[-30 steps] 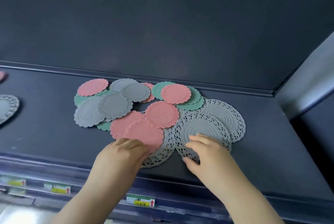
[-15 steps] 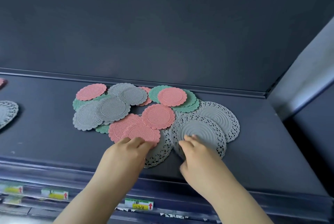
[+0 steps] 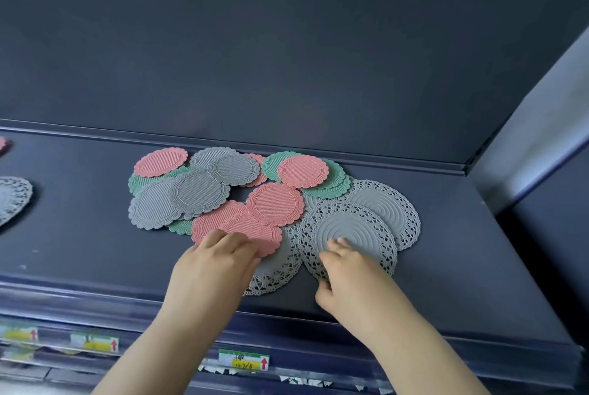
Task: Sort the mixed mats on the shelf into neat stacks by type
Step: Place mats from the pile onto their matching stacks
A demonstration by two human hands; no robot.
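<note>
Here left hand [image 3: 213, 267] on pink mat [image 3: 255, 227]; right hand [image 3: 347, 270] on doily [image 3: 357, 230].

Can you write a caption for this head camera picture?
Left hand on a pink mat, right hand on a lacy grey mat, on a dark shelf.

We see flat round mats heaped loosely and overlapping on the dark shelf [image 3: 95, 241]. Around the central pink ribbed mat [image 3: 274, 205], two more pink mats [image 3: 251, 229] lie just in front, grey ribbed mats [image 3: 199, 192] to its left and a green stack [image 3: 330, 192] behind-right. Three larger grey lace-edged mats [image 3: 350, 232] spread to its right and front.
</note>
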